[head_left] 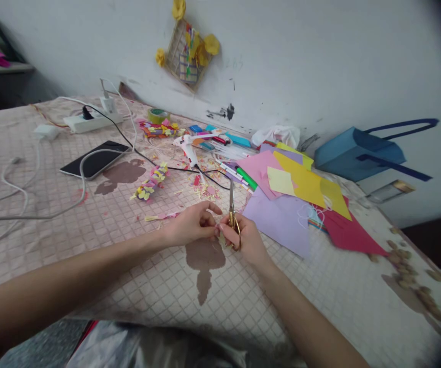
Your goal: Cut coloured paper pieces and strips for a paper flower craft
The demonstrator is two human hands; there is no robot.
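Head view: gold-handled scissors point(232, 214) stand blades-up near the table's middle, in the right hand point(245, 240), its fingers closed through the loops. They are light and rigid, best held by those loops. The left hand point(191, 224) makes a narrow fingertip pinch on a pale paper scrap point(220, 240), partly hidden; it looks thin, soft and easily creased, so the edge is the place to grip. Both hands sit above a tiled-pattern tablecloth point(128, 271), just beside a lilac paper sheet point(277, 222). Farther off lie a yellow paper sheet point(300, 179), a hot glue gun point(187, 148), a cluster of cut paper pieces point(150, 183), and a tablet point(93, 159).
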